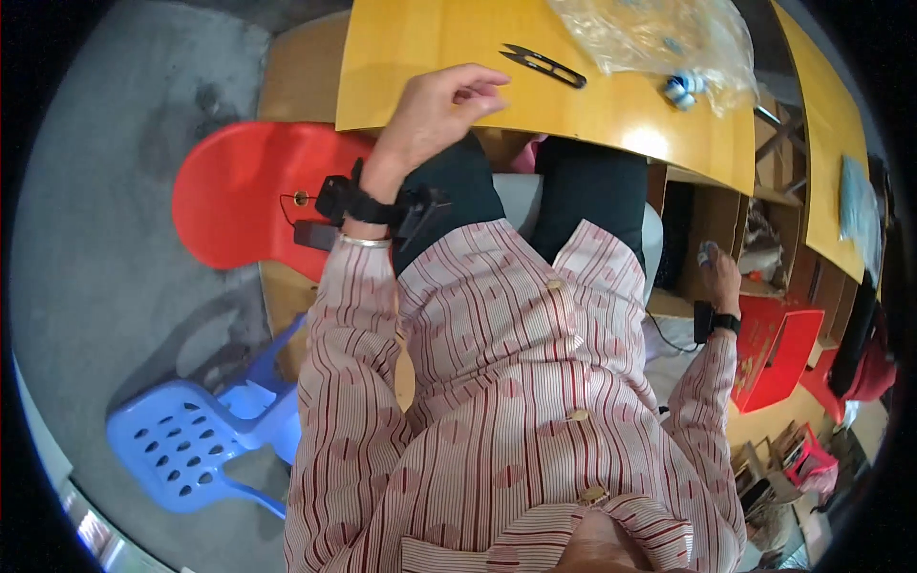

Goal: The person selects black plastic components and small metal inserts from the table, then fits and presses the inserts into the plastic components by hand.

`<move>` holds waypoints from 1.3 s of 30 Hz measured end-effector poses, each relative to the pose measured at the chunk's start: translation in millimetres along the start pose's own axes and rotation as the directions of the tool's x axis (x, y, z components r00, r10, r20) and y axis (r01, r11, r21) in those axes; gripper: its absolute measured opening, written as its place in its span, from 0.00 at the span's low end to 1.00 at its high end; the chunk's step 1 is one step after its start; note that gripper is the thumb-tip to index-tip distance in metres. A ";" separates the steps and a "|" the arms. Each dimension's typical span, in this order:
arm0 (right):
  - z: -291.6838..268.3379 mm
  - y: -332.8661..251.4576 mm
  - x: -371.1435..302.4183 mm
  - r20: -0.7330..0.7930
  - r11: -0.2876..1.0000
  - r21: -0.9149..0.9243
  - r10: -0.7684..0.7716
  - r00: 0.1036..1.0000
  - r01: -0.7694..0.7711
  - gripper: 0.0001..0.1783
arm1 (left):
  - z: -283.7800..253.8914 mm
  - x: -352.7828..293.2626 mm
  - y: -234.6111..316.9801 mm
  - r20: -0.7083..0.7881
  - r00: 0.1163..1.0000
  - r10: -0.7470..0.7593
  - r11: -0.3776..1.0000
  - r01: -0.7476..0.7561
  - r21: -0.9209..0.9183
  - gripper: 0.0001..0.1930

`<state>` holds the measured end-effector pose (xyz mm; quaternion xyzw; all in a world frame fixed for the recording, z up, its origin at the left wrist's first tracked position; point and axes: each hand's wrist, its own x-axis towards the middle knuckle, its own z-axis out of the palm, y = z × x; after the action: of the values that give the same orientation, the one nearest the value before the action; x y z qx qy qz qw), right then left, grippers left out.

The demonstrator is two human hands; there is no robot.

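My left hand (441, 110) hovers over the front left edge of the yellow table (411, 48). Its fingers are loosely bent, with a gap between them and the thumb, and I see nothing in them. Black thread snips (543, 65) lie on the tabletop, just right of those fingertips. Low at my right side, beside the open shelves, my right hand (723, 285) is closed on a small blue-and-white bundle (707, 253). A similar blue-and-white bundle (683, 90) rests on the table by a clear plastic bag (659, 43).
A red chair seat (258, 196) and a blue plastic stool (181, 444) stand at my left. On the right are wooden shelves (716, 224), a red box (778, 353) and a second yellow table (826, 124) bearing a bluish plastic packet (858, 205).
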<state>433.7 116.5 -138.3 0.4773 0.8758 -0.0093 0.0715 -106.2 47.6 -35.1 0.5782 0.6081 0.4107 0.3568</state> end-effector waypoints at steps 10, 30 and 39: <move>-34.5 -68.1 27.5 0.174 0.995 0.095 -0.011 0.985 -0.006 0.10 | -45.8 51.4 -33.8 -0.189 0.974 -0.122 0.988 0.137 0.067 0.10; -68.0 -88.0 22.6 0.244 0.988 0.142 -0.088 0.966 0.054 0.14 | -41.6 142.1 -50.9 -0.283 0.957 0.066 0.844 0.098 0.527 0.14; -127.4 -110.9 67.9 0.131 0.976 0.148 -0.176 0.976 0.156 0.10 | -30.1 108.4 -46.5 -0.280 0.956 0.081 0.940 0.020 0.339 0.12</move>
<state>289.7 123.6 -27.1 0.4041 0.9026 -0.1097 0.1002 -160.9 153.3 -60.8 0.5738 0.7060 0.3860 0.1525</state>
